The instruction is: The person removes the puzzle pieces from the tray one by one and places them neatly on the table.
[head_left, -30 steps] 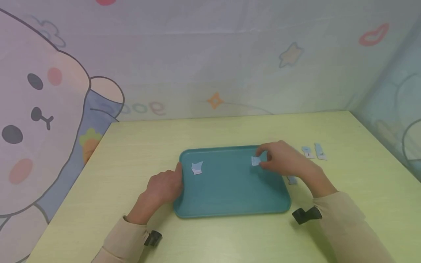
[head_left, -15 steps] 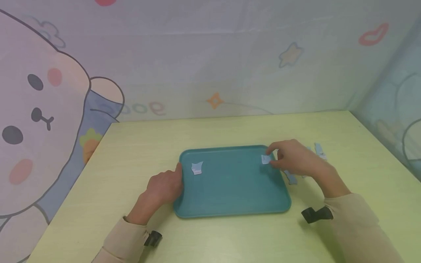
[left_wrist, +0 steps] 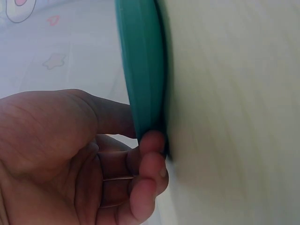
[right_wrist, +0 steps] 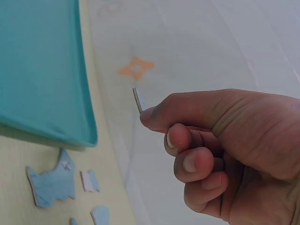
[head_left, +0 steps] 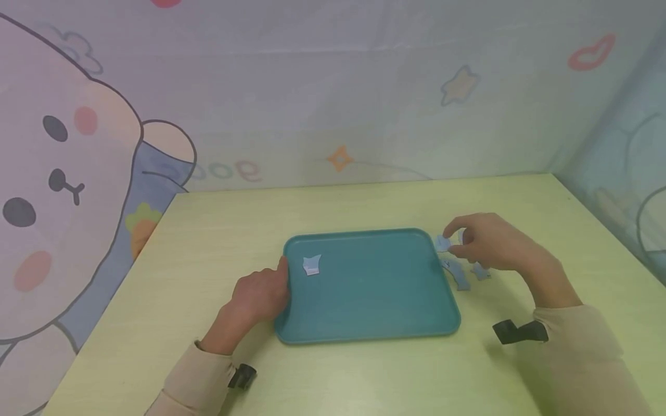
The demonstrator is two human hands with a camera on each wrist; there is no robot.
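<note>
My left hand (head_left: 260, 294) grips the left edge of a teal tray (head_left: 364, 306). In the left wrist view its fingers (left_wrist: 152, 164) curl against the tray's side (left_wrist: 145, 61). A small light blue puzzle piece (head_left: 311, 265) lies on the tray near its upper left. Just past the tray's right rim, my right hand (head_left: 491, 242) pinches another light blue puzzle piece (head_left: 442, 244) between thumb and finger. The right wrist view shows this thin piece (right_wrist: 138, 100) edge-on, raised off the table, partly hidden by the thumb.
Several loose puzzle pieces lie right of the tray, among them a long one (head_left: 457, 274) and a smaller one (head_left: 481, 270); my right hand hides some. The pale yellow table (head_left: 364, 381) meets a printed cloth backdrop (head_left: 333, 104) behind.
My right hand has moved right, carrying the pinched puzzle piece from above the tray to beyond its right rim. The left hand and tray have stayed put.
</note>
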